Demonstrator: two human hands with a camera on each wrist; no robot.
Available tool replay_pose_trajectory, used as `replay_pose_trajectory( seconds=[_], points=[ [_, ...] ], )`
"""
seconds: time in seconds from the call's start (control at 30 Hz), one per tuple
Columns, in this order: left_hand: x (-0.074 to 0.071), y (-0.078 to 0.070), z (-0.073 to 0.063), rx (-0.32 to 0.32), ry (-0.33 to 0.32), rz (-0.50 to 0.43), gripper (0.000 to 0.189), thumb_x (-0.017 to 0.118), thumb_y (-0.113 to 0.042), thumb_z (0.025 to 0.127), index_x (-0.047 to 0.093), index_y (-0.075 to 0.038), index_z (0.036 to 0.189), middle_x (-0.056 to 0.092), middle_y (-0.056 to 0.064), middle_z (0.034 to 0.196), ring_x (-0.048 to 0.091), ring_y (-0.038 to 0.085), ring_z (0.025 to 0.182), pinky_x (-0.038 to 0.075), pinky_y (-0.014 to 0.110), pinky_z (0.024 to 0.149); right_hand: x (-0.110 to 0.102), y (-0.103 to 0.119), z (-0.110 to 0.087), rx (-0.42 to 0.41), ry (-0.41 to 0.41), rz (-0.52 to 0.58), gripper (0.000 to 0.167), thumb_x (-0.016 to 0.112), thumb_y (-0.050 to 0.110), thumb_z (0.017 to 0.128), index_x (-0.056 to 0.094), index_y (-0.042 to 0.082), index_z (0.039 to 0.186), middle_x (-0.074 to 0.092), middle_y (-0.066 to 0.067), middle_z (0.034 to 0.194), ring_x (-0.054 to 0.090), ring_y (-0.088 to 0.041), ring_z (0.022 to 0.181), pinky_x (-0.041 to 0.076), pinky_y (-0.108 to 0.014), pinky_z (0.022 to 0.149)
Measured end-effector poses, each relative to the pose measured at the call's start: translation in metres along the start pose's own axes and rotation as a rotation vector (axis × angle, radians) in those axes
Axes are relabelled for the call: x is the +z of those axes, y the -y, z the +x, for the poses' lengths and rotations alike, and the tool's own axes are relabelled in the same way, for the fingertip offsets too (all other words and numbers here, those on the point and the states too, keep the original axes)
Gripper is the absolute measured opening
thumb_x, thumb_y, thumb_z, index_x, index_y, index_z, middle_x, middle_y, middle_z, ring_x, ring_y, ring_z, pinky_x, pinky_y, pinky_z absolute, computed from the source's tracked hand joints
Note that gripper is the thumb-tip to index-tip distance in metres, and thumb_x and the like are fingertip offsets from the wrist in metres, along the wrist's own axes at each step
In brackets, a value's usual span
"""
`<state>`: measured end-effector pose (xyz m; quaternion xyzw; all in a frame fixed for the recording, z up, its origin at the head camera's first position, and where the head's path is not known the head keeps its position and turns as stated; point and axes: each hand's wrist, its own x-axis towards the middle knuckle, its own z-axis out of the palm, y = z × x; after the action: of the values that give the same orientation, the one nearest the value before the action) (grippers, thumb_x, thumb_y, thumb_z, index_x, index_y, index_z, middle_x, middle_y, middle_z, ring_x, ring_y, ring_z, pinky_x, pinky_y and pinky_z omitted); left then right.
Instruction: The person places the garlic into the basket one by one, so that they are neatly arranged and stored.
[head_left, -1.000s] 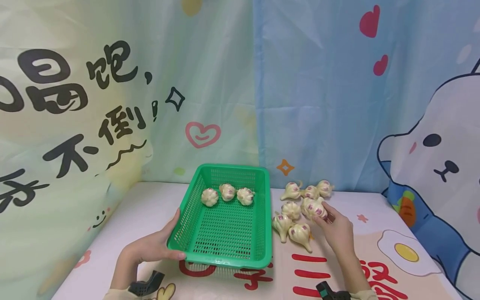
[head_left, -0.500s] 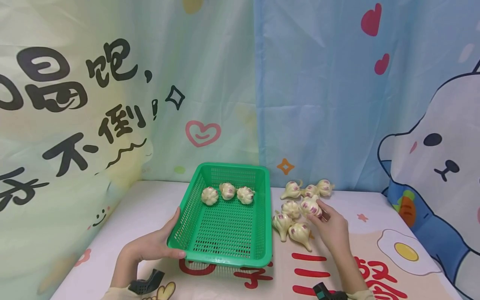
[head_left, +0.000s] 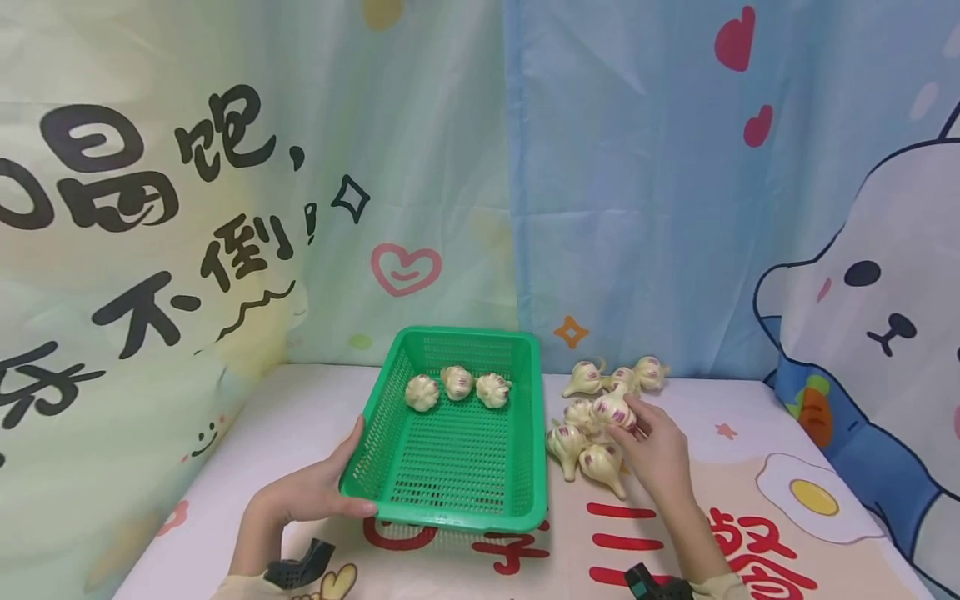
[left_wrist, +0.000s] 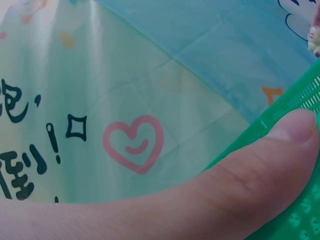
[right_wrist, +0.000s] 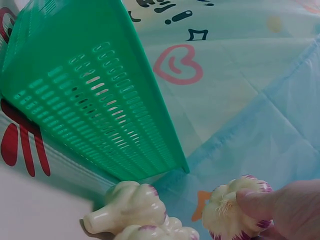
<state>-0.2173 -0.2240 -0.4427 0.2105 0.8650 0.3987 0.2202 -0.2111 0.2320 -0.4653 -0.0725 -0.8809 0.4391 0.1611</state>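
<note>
My left hand [head_left: 318, 492] grips the near left corner of a green plastic basket [head_left: 461, 523]; its thumb lies over the rim in the left wrist view. Inside the basket sit three garlic bulbs, one of them at the left [head_left: 422, 392]. To the basket's right my right hand [head_left: 657, 454] pinches a purple-streaked garlic bulb [right_wrist: 225, 212] between thumb and fingers. In the head view this held bulb overlaps another garlic bulb [head_left: 581, 415] of the loose group on the table. The right hand's lower fingers are mostly hidden.
More garlic bulbs lie close by: a row at the back, including one at its right end [head_left: 649, 374], and two nearer me, one with its stem forward [head_left: 602, 467]. A printed cloth [head_left: 622, 217] hangs behind the patterned table [head_left: 720, 412].
My right hand has moved slightly left toward the basket with the pinched garlic bulb, which has turned with its stem up. The left hand keeps its grip on the basket.
</note>
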Motion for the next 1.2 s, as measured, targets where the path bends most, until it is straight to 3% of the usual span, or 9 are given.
replay_pose_trajectory(
  seconds=[0.4, 0.53, 0.8, 0.97, 1.2],
  points=[
    [0.006, -0.002, 0.016, 0.029, -0.009, 0.0, 0.123, 0.076, -0.038, 0.078, -0.022, -0.014, 0.149, -0.016, 0.016, 0.158, -0.002, 0.039, 0.146, 0.018, 0.057, 0.113, -0.015, 0.005, -0.002, -0.048, -0.018, -0.021, 0.06, 0.07, 0.02, 0.087, 0.047, 0.006, 0.14, 0.05, -0.02, 0.137, 0.053, -0.037, 0.122, 0.045, -0.035, 0.09],
    [0.004, -0.001, 0.016, 0.011, -0.017, 0.018, 0.124, 0.076, -0.04, 0.078, -0.021, -0.014, 0.149, -0.015, 0.016, 0.158, 0.0, 0.038, 0.146, 0.019, 0.055, 0.113, -0.012, 0.01, -0.002, -0.047, -0.007, 0.015, 0.06, 0.07, 0.024, 0.087, 0.047, 0.008, 0.141, 0.05, -0.017, 0.137, 0.054, -0.035, 0.121, 0.045, -0.03, 0.09],
    [-0.001, 0.004, 0.01, 0.035, -0.026, 0.019, 0.122, 0.075, -0.037, 0.079, -0.022, -0.016, 0.149, -0.016, 0.016, 0.158, 0.0, 0.04, 0.146, 0.019, 0.058, 0.112, -0.001, 0.037, 0.008, -0.09, 0.023, 0.1, 0.059, 0.07, 0.021, 0.086, 0.048, 0.007, 0.14, 0.048, -0.018, 0.14, 0.053, -0.036, 0.123, 0.047, -0.035, 0.091],
    [-0.001, 0.004, 0.007, 0.039, -0.027, 0.005, 0.123, 0.076, -0.038, 0.079, -0.023, -0.015, 0.149, -0.018, 0.016, 0.158, -0.003, 0.04, 0.145, 0.018, 0.058, 0.112, 0.007, 0.049, 0.02, -0.168, 0.114, 0.156, 0.059, 0.068, 0.025, 0.087, 0.047, 0.009, 0.14, 0.046, -0.019, 0.14, 0.051, -0.035, 0.125, 0.047, -0.036, 0.093],
    [0.0, 0.004, 0.002, 0.013, -0.025, 0.006, 0.124, 0.076, -0.039, 0.078, -0.023, -0.014, 0.149, -0.018, 0.017, 0.158, -0.004, 0.039, 0.145, 0.017, 0.057, 0.113, 0.019, 0.061, 0.034, -0.29, 0.342, 0.192, 0.056, 0.067, 0.022, 0.089, 0.048, 0.011, 0.14, 0.048, -0.016, 0.138, 0.051, -0.036, 0.124, 0.049, -0.042, 0.094]
  ],
)
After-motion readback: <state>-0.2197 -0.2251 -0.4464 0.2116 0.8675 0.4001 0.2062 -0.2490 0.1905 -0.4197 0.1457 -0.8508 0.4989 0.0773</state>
